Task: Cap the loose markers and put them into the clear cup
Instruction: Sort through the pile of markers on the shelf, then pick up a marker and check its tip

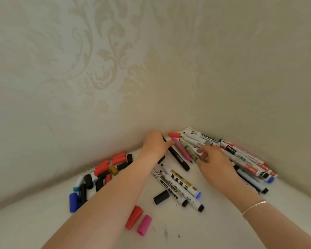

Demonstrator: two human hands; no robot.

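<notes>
Up in the corner of the white table [223,221], the left hand [155,143] curls around a black marker [180,159], while the right hand [215,161] pinches a pale marker [189,150] beside the pink marker [181,150]. Loose caps [104,173] lie heaped at left; a pink cap [144,225] and red cap [134,217] rest nearer.

Soft, even light; wide-angle bending; slight blur.

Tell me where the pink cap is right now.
In the head view, the pink cap lies low on the white surface, right beside the red cap.
</notes>
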